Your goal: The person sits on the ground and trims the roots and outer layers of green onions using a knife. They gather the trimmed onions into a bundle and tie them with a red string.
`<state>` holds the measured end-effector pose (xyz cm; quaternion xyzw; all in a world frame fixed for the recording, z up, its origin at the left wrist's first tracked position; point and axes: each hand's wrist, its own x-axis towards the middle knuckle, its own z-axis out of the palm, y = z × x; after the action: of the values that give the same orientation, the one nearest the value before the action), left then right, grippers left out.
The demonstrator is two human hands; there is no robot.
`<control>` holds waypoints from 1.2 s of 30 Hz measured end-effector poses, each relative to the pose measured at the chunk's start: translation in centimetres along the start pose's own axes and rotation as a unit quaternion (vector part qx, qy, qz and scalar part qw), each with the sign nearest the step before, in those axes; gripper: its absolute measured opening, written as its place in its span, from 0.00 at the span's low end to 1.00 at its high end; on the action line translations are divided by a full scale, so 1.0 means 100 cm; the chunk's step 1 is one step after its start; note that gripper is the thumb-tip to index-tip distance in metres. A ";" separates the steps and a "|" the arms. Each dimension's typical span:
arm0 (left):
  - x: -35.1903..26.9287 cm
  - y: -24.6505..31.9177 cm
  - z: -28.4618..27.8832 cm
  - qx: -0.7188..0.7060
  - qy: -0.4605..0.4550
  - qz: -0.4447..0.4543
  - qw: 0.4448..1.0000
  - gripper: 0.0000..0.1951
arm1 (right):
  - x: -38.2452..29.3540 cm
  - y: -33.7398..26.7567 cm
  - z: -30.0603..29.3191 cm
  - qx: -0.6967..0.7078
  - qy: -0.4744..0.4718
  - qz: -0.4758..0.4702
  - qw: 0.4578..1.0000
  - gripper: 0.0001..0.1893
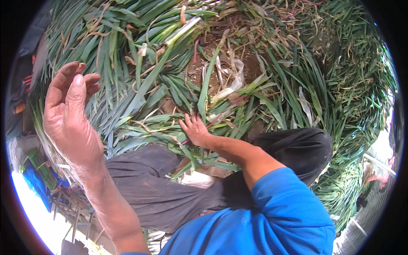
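My left hand (71, 111) is raised at the left, fingers curled towards the thumb, with no object seen in it; the inside of the fingers is partly hidden. Long green leaves of scallions or leeks (111, 51) lie in a thick heap beyond it. My right hand (195, 129) rests with spread fingers on loose green leaves (159, 122) in front of my crossed legs. Just past its fingertips one broad leaf (207, 86) points away from me. A stalk with a pale end (185, 30) lies on the heap at the top.
Dry husks and pale peelings (236, 76) lie on brown soil (194, 68) in the middle. Trimmed green leaves (350, 73) are piled along the right. A green plastic basket (42, 169), a blue plastic bag (35, 185) and a metal rack (75, 220) are at the lower left.
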<state>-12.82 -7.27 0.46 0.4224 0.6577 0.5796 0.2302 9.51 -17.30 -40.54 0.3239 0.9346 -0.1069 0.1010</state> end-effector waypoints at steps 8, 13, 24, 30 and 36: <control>0.009 -0.009 0.018 0.035 0.008 0.010 0.999 0.12 | -0.080 0.179 -0.003 -0.024 -0.026 0.064 0.997 0.05; 0.015 0.004 0.040 0.011 -0.008 0.036 0.999 0.12 | -0.300 0.390 -0.026 -0.071 -0.247 0.316 0.913 0.08; 0.023 0.012 -0.026 -0.124 0.116 0.078 0.982 0.10 | -0.339 0.474 -0.160 -0.040 -0.444 0.266 0.855 0.17; 0.000 0.022 -0.076 -0.125 0.191 0.104 0.968 0.12 | -0.002 0.170 -0.127 0.150 -0.150 -0.107 0.971 0.28; -0.031 0.010 -0.132 -0.145 0.119 0.081 0.979 0.14 | 0.172 -0.065 -0.093 0.135 -0.056 -0.208 0.967 0.49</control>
<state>-21.39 -17.35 3.75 0.3644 0.5526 0.7320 0.1612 -8.94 -9.78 -35.25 0.1267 0.9513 -0.2683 0.0839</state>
